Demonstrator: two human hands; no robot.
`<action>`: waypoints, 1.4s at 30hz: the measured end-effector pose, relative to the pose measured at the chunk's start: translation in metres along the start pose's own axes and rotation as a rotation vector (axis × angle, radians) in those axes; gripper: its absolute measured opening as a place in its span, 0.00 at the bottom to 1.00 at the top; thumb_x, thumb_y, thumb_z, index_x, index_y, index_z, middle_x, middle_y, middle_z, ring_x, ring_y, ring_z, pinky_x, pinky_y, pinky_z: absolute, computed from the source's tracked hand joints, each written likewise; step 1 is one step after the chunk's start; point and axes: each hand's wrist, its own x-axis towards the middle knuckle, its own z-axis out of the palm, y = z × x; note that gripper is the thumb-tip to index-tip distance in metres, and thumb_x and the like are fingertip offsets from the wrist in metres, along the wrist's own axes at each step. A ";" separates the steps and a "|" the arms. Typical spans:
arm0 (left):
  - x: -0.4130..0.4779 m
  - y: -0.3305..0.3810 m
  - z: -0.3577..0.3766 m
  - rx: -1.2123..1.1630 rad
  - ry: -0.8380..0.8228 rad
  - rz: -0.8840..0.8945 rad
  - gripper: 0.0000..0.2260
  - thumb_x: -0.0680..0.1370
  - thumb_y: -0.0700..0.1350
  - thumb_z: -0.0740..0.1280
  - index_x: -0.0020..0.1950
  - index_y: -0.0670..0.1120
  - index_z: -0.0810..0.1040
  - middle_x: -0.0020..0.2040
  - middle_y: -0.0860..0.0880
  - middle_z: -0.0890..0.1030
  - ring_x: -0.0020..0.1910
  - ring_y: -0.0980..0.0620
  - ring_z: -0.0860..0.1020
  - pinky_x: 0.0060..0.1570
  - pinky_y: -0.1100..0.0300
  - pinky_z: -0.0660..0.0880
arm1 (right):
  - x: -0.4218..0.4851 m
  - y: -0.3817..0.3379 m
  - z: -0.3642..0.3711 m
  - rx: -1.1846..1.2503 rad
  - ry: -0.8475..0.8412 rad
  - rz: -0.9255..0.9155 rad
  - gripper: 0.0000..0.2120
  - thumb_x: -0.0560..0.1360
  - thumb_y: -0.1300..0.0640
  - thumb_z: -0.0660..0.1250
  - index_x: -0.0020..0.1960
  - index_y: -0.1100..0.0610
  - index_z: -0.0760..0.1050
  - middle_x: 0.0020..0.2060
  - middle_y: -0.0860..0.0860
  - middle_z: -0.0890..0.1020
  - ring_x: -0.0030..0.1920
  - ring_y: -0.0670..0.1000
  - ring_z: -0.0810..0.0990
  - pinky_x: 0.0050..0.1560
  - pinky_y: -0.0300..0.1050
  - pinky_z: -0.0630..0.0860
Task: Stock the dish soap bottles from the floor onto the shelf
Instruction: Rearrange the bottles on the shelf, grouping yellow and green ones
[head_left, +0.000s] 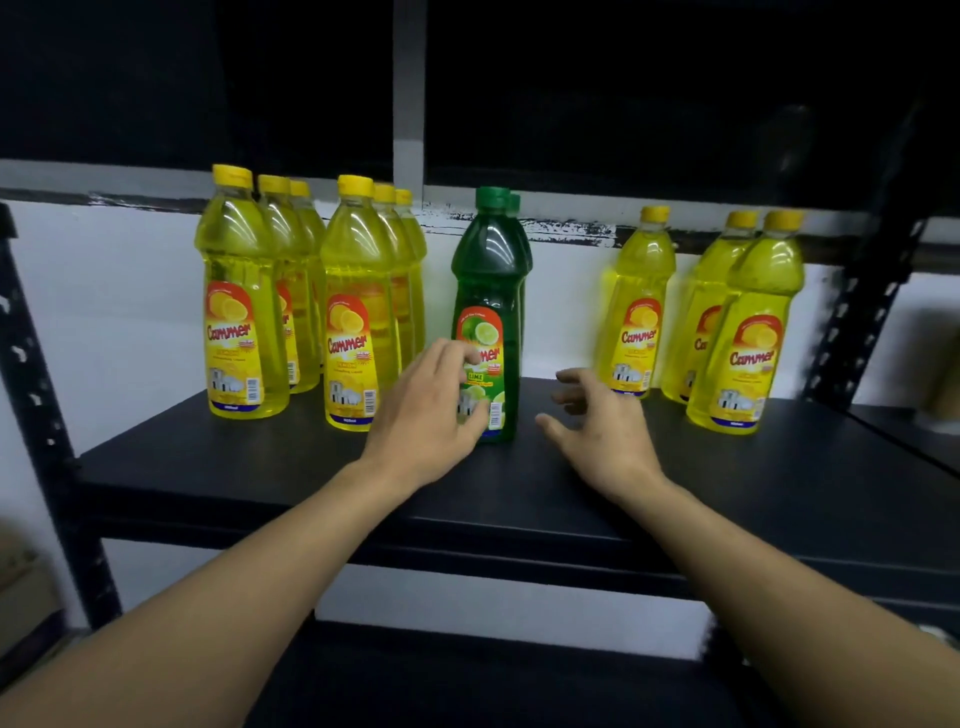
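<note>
Head view, left fingers curled on green bottle

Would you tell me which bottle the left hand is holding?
The front green lime bottle, mid-shelf: the left hand grips its label; the yellow bottles stand untouched.

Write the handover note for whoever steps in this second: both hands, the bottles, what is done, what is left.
Left hand: fingers curled round the lower label of the front green bottle, which stands upright on the shelf.
Right hand: open, fingers spread, just right of that bottle, holding nothing.
On the shelf: six yellow bottles at left in two rows, a second green bottle behind the front one, three yellow bottles at right.
Done: eleven bottles are up.
Left: let go of the green one. The floor is out of view, so remaining stock cannot be told.
</note>
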 end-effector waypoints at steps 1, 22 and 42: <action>0.002 0.007 0.002 -0.005 -0.020 0.049 0.16 0.76 0.48 0.72 0.61 0.48 0.71 0.51 0.55 0.71 0.49 0.55 0.73 0.43 0.60 0.71 | 0.001 0.008 -0.010 0.001 0.009 0.025 0.24 0.71 0.51 0.76 0.64 0.51 0.74 0.51 0.45 0.83 0.53 0.49 0.82 0.58 0.49 0.78; 0.015 0.068 0.078 -0.105 -0.783 -0.108 0.30 0.77 0.69 0.61 0.75 0.58 0.69 0.79 0.56 0.63 0.79 0.55 0.56 0.76 0.53 0.57 | 0.064 0.081 -0.064 -0.180 -0.050 0.137 0.37 0.74 0.48 0.74 0.76 0.57 0.61 0.68 0.57 0.75 0.67 0.59 0.73 0.63 0.51 0.71; 0.014 0.063 0.083 -0.153 -0.726 -0.106 0.29 0.75 0.69 0.64 0.72 0.57 0.72 0.76 0.58 0.68 0.77 0.58 0.61 0.74 0.56 0.61 | 0.127 0.110 -0.014 0.003 0.047 0.306 0.49 0.72 0.45 0.75 0.80 0.51 0.46 0.67 0.58 0.75 0.65 0.63 0.75 0.65 0.58 0.73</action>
